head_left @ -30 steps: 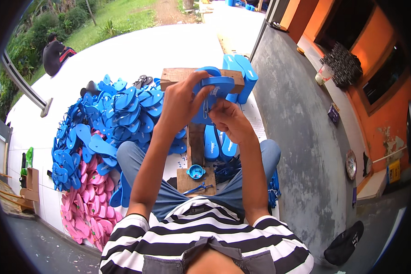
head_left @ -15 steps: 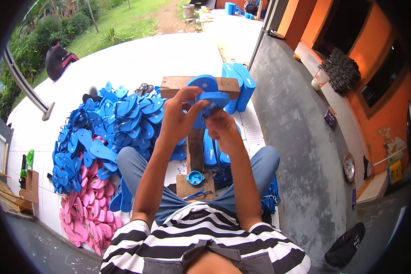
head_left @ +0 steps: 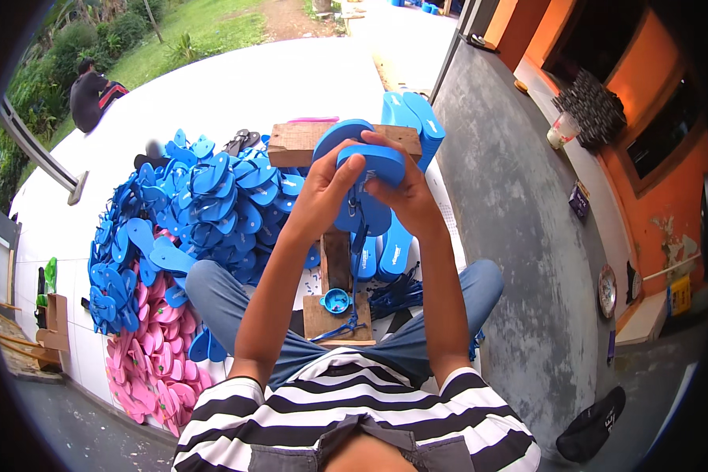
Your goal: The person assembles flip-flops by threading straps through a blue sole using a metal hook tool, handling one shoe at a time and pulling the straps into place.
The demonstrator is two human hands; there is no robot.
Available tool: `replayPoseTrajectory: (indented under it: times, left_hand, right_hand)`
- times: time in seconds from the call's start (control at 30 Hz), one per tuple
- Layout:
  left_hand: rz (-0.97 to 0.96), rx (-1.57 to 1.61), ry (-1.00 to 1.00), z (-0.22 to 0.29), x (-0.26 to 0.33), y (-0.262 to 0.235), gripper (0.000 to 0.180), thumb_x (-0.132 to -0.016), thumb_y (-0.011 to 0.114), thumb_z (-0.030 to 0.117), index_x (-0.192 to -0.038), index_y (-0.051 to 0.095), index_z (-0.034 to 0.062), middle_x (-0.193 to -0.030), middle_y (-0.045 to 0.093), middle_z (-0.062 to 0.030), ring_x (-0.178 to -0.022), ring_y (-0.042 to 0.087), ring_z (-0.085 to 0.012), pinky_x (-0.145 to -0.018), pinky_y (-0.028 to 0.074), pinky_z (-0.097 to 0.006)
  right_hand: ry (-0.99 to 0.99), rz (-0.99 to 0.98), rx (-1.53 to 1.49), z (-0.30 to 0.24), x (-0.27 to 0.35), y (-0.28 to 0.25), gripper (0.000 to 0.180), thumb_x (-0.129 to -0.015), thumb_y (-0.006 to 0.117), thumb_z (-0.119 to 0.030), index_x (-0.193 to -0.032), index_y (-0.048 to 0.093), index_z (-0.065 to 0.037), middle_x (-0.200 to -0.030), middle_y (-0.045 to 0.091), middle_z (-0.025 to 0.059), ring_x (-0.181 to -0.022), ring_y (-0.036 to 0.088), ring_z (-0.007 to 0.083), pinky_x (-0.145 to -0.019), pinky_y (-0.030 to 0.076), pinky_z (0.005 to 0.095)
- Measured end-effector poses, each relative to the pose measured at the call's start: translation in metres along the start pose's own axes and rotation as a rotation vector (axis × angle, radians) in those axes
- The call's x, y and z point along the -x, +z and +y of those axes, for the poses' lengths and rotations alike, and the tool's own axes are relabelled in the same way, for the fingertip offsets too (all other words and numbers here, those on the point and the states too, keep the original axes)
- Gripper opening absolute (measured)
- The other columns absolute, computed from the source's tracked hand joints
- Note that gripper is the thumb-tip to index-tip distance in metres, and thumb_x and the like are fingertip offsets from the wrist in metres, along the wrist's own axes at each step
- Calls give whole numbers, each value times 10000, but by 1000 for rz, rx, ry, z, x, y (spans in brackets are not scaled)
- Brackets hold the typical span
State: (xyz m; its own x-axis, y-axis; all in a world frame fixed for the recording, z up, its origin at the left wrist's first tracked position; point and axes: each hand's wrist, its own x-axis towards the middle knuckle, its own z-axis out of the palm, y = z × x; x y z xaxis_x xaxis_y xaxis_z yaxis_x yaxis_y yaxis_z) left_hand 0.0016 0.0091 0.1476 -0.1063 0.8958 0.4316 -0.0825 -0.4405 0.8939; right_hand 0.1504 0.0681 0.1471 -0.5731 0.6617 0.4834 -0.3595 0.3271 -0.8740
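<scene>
I pinch the blue sandal sole (head_left: 370, 177) between both grips, left hand (head_left: 326, 193) and right hand (head_left: 405, 197) equally close, its long axis pointing away from me.

To my left I see a heap of blue sandals (head_left: 189, 208) with a heap of pink sandals (head_left: 153, 362) below it on the white tiled floor (head_left: 236, 86). A seated person in dark clothes (head_left: 90, 93) is at the far left edge. A plastic cup (head_left: 560, 130) stands by the orange wall (head_left: 653, 197); a dark cap (head_left: 591, 425) lies on the grey concrete (head_left: 519, 236).
</scene>
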Motion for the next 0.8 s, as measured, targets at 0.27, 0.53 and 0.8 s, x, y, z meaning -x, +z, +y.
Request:
replayPoseTrajectory:
  times: [0.27,0.53,0.8]
  left_hand:
    - [265,76,31,0,27,31,368,-984,602,397,-975,636,30,-834,593,35,-759,479,-36,-660,387,-205]
    - [153,-128,-341,-9,152,31,393,-1001,547,386,-987,637,4,-760,585,-26,-701,503,-106,-610,399,-285]
    - [201,-313,-694,-98,144,-13,466,-994,532,417,-1201,628,11,-1236,617,-230,-1150,594,-286,-944,458,-364]
  right_hand:
    - [70,261,67,4,27,32,263,-910,697,-163,-1141,647,-46,-994,677,34,-907,596,98,-814,486,269]
    - [295,208,98,6,143,59,439,-821,787,-116,-1211,602,-30,-1163,649,149,-1085,638,264,-939,491,375]
    - [431,-51,923,52,144,68,244,-850,724,-239,-893,584,-44,-850,597,101,-795,651,280,-623,530,381]
